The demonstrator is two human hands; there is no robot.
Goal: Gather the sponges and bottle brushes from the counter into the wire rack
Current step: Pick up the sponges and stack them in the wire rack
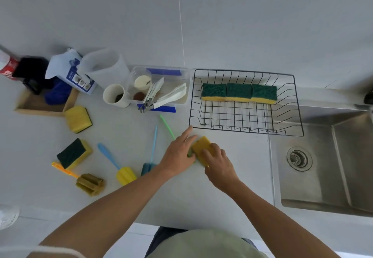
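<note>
head | right hand (219,161) fingers curled gripping sponge (200,146) | left hand (178,153) fingers spread

Grey counter (222,187) bears wire rack (245,131), sponges, brushes, perhaps a tray (40,108)

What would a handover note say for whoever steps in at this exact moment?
Hands: right hand grips a sponge on the counter, just in front of the wire rack. Left hand rests beside it, touching it, fingers spread, over the green-handled brush.
Done: three sponges stand in a row at the back of the rack.
Left: the gripped sponge, two more sponges at left, and four bottle brushes: orange-handled, blue-handled with yellow head, light-blue-handled, and the green one.
</note>
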